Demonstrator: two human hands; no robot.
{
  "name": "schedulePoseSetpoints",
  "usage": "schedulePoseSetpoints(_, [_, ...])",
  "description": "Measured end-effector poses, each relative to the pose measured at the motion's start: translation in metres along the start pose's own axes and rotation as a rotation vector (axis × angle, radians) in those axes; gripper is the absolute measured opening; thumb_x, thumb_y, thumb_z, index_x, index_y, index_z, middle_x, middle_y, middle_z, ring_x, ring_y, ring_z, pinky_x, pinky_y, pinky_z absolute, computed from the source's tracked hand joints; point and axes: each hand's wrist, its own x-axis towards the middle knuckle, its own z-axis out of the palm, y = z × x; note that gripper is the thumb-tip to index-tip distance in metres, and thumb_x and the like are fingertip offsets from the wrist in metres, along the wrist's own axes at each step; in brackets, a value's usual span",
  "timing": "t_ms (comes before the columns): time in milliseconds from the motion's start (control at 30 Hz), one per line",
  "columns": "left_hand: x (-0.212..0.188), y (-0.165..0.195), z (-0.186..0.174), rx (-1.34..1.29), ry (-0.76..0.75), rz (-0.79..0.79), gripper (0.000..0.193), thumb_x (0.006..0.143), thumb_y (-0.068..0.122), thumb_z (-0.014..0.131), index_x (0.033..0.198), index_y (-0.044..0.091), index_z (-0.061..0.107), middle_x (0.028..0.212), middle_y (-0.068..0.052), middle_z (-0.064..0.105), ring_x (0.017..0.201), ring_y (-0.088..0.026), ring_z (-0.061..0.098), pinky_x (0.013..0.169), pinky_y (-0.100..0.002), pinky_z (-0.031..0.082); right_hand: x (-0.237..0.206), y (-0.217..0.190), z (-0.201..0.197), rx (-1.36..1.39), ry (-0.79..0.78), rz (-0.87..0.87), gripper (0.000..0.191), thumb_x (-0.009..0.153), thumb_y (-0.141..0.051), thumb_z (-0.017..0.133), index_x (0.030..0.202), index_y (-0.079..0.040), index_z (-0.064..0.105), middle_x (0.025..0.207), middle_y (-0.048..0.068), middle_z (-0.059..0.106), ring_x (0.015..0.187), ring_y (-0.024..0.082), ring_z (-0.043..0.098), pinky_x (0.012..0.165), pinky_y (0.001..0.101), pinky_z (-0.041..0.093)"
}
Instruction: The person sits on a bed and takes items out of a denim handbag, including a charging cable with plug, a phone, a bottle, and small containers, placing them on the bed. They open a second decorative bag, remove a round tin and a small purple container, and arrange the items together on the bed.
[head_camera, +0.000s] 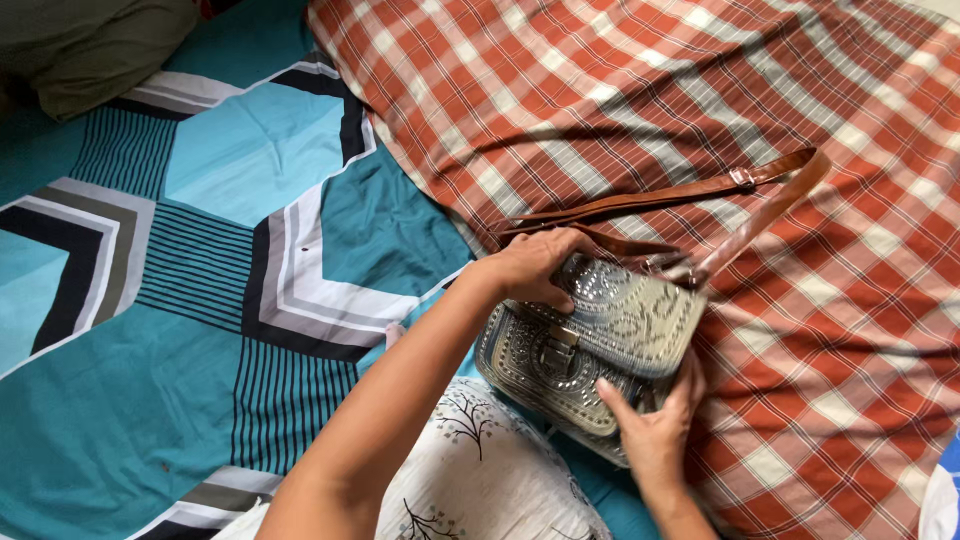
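White tree-print cloth (490, 470) lies nearest the lens, just below the embossed grey handbag (600, 345). Right hand (655, 425) grips the handbag's lower right corner, thumb on its front. Left hand (530, 268) clasps the handbag's upper left edge, fingers curled over the flap. Brown strap (690, 195) runs up-right from the handbag across the red checked cloth (700, 90). Teal patterned sheet (200, 300) lies left of the handbag.

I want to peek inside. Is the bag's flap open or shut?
Shut. The flap lies flat over the bag, down to its clasp; nothing inside shows.
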Motion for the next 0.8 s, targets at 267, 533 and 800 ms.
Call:
schedulePoseSetpoints(267, [-0.037, 0.054, 0.026, 0.373, -0.068, -0.118, 0.103, 0.047, 0.029, 0.099, 0.137, 0.026, 0.048, 0.141, -0.002, 0.046, 0.129, -0.029, 0.045, 0.091, -0.056, 0.044, -0.083, 0.047, 0.06, 0.139, 0.116, -0.002, 0.108, 0.071, -0.014, 0.088, 0.156, 0.004, 0.025, 0.15, 0.02, 0.043, 0.132, 0.028, 0.045, 0.116, 0.0404, 0.035])
schedulePoseSetpoints(533, [-0.075, 0.076, 0.042, 0.462, 0.061, -0.144, 0.063, 0.074, 0.01, 0.079, 0.129, 0.025, 0.052, 0.13, -0.004, 0.05, 0.123, -0.029, 0.048, 0.086, -0.055, 0.046, -0.083, -0.006, -0.007, -0.067, -0.012, -0.238, 0.115, 0.069, -0.026, 0.088, 0.157, 0.0, 0.02, 0.158, 0.024, 0.033, 0.146, 0.036, 0.034, 0.125, 0.0492, 0.027])
schedulePoseSetpoints(800, [-0.103, 0.073, 0.048, 0.546, 0.138, 0.01, 0.067, 0.08, 0.018, 0.068, 0.143, 0.023, 0.047, 0.136, -0.011, 0.048, 0.12, -0.032, 0.048, 0.081, -0.052, 0.046, -0.002, -0.088, 0.017, -0.849, -0.451, -0.227, 0.136, 0.048, -0.051, 0.095, 0.158, -0.016, 0.024, 0.167, 0.018, 0.013, 0.149, 0.053, 0.001, 0.11, 0.0788, 0.009])
